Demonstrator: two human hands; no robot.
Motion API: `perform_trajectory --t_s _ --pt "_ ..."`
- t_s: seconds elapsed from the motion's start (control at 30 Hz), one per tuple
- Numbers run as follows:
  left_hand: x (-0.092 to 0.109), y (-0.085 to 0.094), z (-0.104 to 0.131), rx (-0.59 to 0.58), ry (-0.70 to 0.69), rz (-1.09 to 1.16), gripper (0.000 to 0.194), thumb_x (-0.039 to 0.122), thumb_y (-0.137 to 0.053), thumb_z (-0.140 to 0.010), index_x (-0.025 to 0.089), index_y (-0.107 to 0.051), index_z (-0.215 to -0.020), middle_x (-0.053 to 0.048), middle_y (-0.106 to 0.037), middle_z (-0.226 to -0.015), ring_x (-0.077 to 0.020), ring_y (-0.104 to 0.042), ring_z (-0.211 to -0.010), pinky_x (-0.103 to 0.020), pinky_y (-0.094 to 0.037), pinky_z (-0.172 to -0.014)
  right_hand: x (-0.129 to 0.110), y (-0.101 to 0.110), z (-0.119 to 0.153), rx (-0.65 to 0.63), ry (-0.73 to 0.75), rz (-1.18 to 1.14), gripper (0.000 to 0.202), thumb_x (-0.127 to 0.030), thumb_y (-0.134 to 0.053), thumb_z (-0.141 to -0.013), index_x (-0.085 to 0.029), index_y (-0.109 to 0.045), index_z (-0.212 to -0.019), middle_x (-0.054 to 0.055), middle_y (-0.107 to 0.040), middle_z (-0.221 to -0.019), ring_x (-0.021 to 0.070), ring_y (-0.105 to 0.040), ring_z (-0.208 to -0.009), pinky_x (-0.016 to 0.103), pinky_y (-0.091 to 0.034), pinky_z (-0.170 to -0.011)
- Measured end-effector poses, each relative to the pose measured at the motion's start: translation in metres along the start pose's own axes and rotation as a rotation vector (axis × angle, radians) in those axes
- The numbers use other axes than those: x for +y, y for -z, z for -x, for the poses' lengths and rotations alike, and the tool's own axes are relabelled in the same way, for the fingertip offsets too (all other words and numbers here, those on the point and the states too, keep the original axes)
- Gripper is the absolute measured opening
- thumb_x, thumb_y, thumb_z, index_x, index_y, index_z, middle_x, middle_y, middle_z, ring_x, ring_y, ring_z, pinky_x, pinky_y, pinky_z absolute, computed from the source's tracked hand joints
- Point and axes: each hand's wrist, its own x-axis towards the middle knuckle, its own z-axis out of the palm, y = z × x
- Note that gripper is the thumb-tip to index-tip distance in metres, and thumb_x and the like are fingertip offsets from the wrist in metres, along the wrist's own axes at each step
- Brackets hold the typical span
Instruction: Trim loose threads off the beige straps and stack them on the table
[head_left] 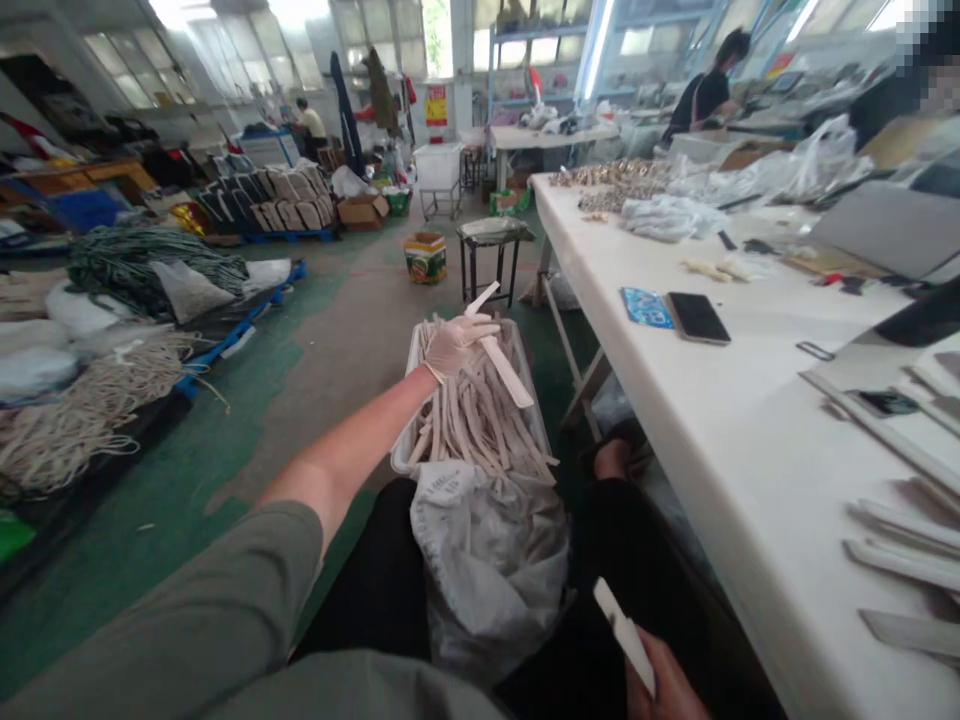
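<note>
My left hand [455, 345], in a thin pale glove, reaches out over a white plastic basket [405, 445]. Its fingers are closed on a flat cream-coloured strap [506, 372], which sticks out on both sides of the hand. Many similar beige straps [476, 415] lie in a loose heap in the basket under it. Low in the view, close to my lap, my right hand [664, 680] grips a short pale flat strip [625, 632]; its lower end is hidden by the fingers. A grey-white woven sack [491, 570] lies across my lap, against the basket's near end.
Along my right runs a long white table [637, 390] bearing a phone [699, 318], a blue card [646, 307], plastic bags and several pale strips [911, 565]. A stool [493, 235] and a cardboard box [425, 257] stand ahead. Cord piles [97, 400] lie left. Other people sit farther back.
</note>
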Motion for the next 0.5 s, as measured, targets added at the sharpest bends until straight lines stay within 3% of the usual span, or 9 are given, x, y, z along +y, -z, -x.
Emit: perform_trajectory --t_s 0.1,0.17,0.27,0.37,0.43,0.5 --pt "0.004 -0.055 0.072 -0.530 0.090 -0.054 0.034 0.013 -0.062 -0.084 0.019 -0.074 -0.115 -0.012 -0.066 -0.128 -0.0248 -0.057 -0.120 -0.038 -0.041 -0.104 -0.025 0.005 0.005 0.105 -0.040 0.105 0.037 -0.043 -0.050 -0.082 -0.023 -0.075 -0.101 0.008 -0.077 -0.091 0.0257 -0.071 -0.073 0.030 -0.051 -0.057" --pt "0.016 -0.079 0.115 -0.718 0.112 -0.080 0.043 0.013 -0.064 -0.081 0.018 -0.070 -0.124 -0.014 -0.061 -0.136 -0.0284 -0.052 -0.127 -0.041 -0.039 -0.105 -0.035 0.004 0.006 0.116 -0.009 0.118 0.038 -0.041 -0.048 -0.085 -0.019 -0.075 -0.101 0.009 -0.076 -0.087 0.0246 -0.070 -0.071 0.030 -0.049 -0.058" --pt "0.044 -0.097 0.162 -0.753 0.151 -0.078 0.045 0.013 -0.057 -0.086 0.015 -0.064 -0.131 -0.016 -0.060 -0.136 -0.0276 -0.051 -0.127 -0.040 -0.039 -0.103 -0.041 0.003 0.008 0.126 0.050 0.095 0.034 -0.037 -0.049 -0.089 -0.017 -0.073 -0.100 0.009 -0.075 -0.087 0.0225 -0.069 -0.074 0.028 -0.048 -0.063" --pt "0.080 -0.106 0.192 -0.818 0.095 0.022 0.031 0.021 -0.051 -0.094 0.015 -0.071 -0.116 -0.013 -0.069 -0.114 -0.0230 -0.060 -0.111 -0.032 -0.042 -0.095 -0.043 0.004 0.009 0.153 0.093 0.086 0.030 -0.034 -0.049 -0.091 -0.017 -0.073 -0.101 0.008 -0.075 -0.089 0.0212 -0.069 -0.076 0.026 -0.047 -0.064" --pt "0.104 -0.111 0.209 -0.896 0.031 0.092 0.029 0.029 -0.058 -0.093 0.016 -0.073 -0.113 -0.013 -0.070 -0.109 -0.0237 -0.062 -0.106 -0.031 -0.043 -0.092 -0.044 0.004 0.009 0.168 0.111 0.087 0.030 -0.033 -0.050 -0.092 -0.016 -0.072 -0.101 0.007 -0.075 -0.089 0.0209 -0.069 -0.076 0.026 -0.047 -0.064" --pt "0.126 -0.118 0.223 -0.954 -0.001 0.131 0.039 0.033 -0.070 -0.085 0.017 -0.070 -0.121 -0.014 -0.069 -0.115 -0.0270 -0.060 -0.110 -0.034 -0.042 -0.094 -0.045 0.003 0.009 0.176 0.114 0.091 0.030 -0.034 -0.050 -0.092 -0.017 -0.072 -0.101 0.007 -0.075 -0.089 0.0207 -0.069 -0.075 0.026 -0.046 -0.064"
